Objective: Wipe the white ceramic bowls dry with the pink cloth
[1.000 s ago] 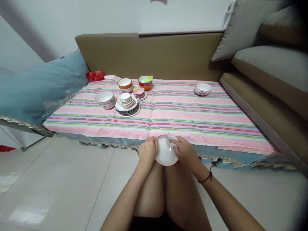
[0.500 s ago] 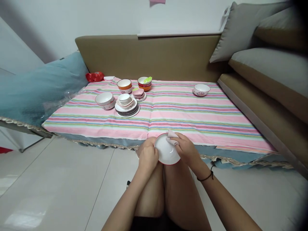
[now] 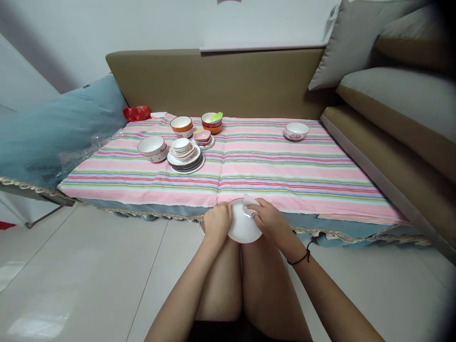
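Note:
A white bowl [image 3: 242, 227] with a red rim is held over my knees, just in front of the striped cloth's near edge. My left hand [image 3: 216, 222] is closed around the bowl's left side. My right hand [image 3: 271, 220] is closed on a small white cloth [image 3: 248, 203] and presses it against the bowl's upper right rim. A black band circles my right wrist.
The pink striped cloth [image 3: 285, 171] covers a low sofa seat. At its back left stand a stack of plates [image 3: 185, 159], a white bowl [image 3: 152, 147], orange bowls [image 3: 181, 125] and a pink dish [image 3: 202, 137]. A lone white bowl [image 3: 296, 131] sits back right. Cushions lie right; a teal pillow [image 3: 53, 133] lies left.
My right hand with the cloth has shifted slightly along the bowl's upper rim, and the bowl has tilted a little in my left hand. The view has drifted slightly.

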`<state>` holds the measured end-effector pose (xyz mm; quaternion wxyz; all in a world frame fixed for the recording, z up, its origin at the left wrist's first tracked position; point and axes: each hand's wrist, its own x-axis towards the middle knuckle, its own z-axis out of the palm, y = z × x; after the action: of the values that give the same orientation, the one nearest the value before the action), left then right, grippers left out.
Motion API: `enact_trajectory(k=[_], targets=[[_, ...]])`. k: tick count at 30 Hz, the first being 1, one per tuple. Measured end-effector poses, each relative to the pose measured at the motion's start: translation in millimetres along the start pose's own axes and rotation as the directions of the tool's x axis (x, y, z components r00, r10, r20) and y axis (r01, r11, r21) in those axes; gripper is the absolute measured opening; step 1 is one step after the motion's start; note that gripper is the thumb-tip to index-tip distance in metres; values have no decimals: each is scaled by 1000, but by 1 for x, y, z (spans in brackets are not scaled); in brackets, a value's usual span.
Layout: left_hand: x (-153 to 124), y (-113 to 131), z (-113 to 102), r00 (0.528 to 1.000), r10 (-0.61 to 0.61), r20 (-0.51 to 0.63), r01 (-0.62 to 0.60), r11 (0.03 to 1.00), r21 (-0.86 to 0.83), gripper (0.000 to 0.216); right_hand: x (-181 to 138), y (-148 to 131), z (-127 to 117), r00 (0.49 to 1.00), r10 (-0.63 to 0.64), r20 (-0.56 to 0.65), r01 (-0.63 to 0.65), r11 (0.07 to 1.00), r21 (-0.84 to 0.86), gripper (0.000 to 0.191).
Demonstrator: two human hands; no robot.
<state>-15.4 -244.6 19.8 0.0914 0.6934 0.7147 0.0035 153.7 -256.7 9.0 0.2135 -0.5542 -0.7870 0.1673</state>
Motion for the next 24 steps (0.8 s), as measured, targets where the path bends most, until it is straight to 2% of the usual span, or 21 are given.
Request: enact_trajectory(k=[3,6,8,11,13,17,20,24], targets=[[-3,0,2,1000,-29,-11,29,999,-19,48,-20,-8,14,986,102,-133,-108,993,-44,37],[-7,1,-1,998,-59,4,59,998,-19,50,-40,-19,29,940,182,-289,-197,980,-23,35],[-10,2,-4,998,-64,11,64,998,-10,51,-47,-22,33,920,221,-322,-226,974,24,37],[-15,1,-9,999,-54,7,54,999,-6,50,-43,-20,26,931,256,-261,-240,966,91,40],[-21,-2,-11,998,-59,19,60,998,-23,50,-31,-15,15,953,233,-196,-214,970,112,43],[-34,-14,-6,991,-51,125,66,991,-119,44,0,-7,-5,996,65,-60,-58,993,107,42],[-39,-20,-3,979,-64,193,91,987,-135,41,16,-3,-9,996,-79,47,76,995,67,41],[-28,-20,-7,992,-91,91,100,990,-104,44,22,1,-7,985,-153,82,148,987,62,41]])
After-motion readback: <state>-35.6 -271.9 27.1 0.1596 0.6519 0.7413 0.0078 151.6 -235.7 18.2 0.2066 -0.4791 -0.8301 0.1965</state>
